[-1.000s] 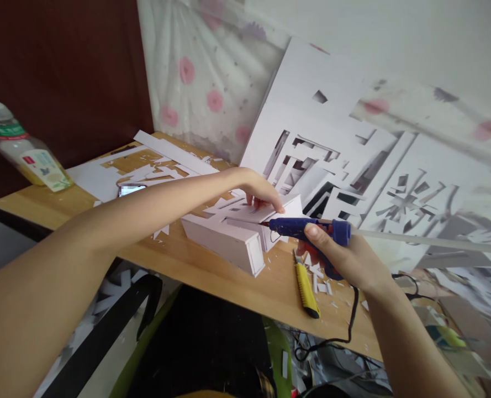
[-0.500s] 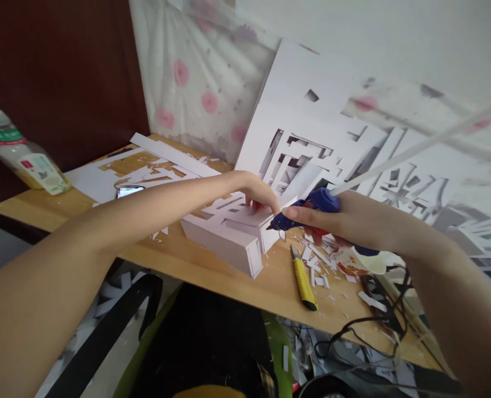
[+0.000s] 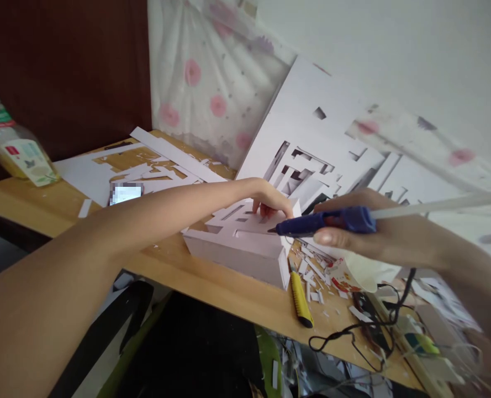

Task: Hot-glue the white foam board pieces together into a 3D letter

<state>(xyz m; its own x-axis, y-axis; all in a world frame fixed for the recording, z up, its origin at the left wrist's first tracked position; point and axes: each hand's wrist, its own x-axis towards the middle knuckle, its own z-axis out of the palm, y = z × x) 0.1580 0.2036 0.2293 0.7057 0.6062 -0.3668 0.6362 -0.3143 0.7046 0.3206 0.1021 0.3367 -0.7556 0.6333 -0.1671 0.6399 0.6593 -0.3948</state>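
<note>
A white foam-board model (image 3: 232, 257) with rectangular cutouts lies near the front edge of the wooden table. My left hand (image 3: 272, 200) reaches over it, fingers bent and gripping its far right part. Some of those fingertips are hidden. My right hand (image 3: 373, 232) is closed around a blue hot glue gun (image 3: 326, 222), with a long white glue stick (image 3: 427, 207) coming out of its back. The gun's nozzle points left, just above the model's top face beside my left hand. I cannot tell whether the tip touches it.
A yellow utility knife (image 3: 300, 298) lies right of the model, beside white scraps (image 3: 313, 273) and a paper cup (image 3: 348, 273). A black cord (image 3: 353, 329) loops at the right. A phone (image 3: 126, 193) and a bottle (image 3: 24, 152) stand left; cut boards (image 3: 295, 116) lean behind.
The glue gun has turned to lie more level, its nozzle now over the model's top face. The model has turned slightly under my left hand, and the view has shifted.
</note>
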